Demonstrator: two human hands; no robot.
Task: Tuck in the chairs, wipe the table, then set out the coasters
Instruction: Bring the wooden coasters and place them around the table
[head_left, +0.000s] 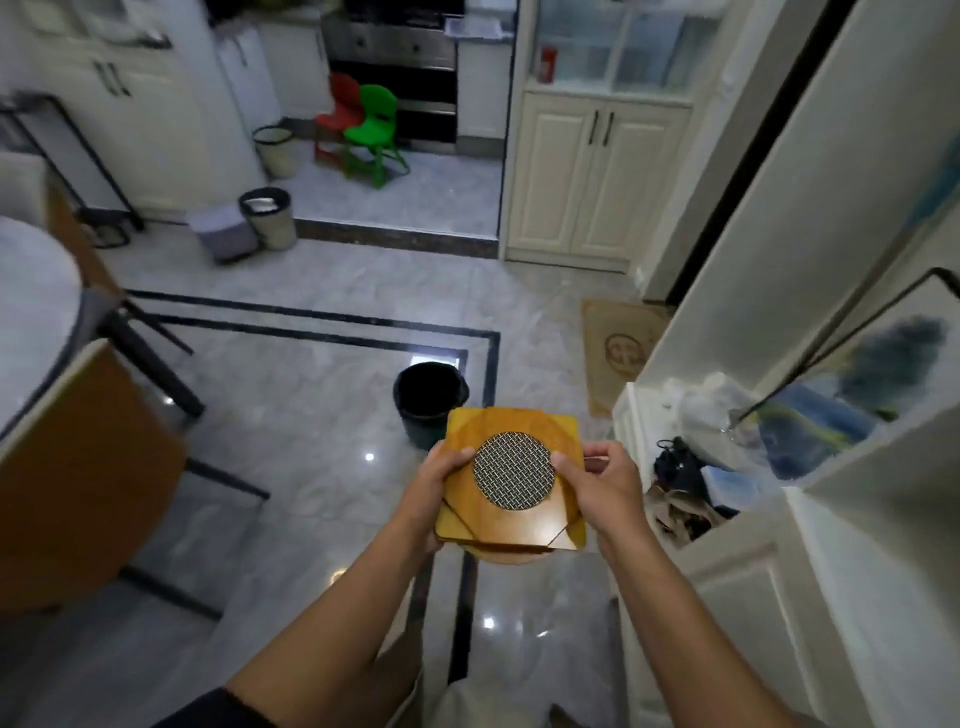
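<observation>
A stack of square wooden coasters (511, 525), the top one with a round woven metal-look disc in its middle, is held in front of me over the floor. My left hand (434, 493) grips the stack's left edge, thumb on top. My right hand (602, 486) grips its right edge, thumb beside the disc. The coasters lie slightly fanned. The table (31, 312) with its pale top shows at the far left edge. An orange-brown chair (88, 478) with dark metal legs stands against it.
A black bucket (428, 400) stands on the glossy marble floor just beyond the coasters. White shelving (727, 467) with bags, cloths and a duster is at my right. Two bins, a grey box, and red and green small chairs (363, 130) sit farther back by the kitchen.
</observation>
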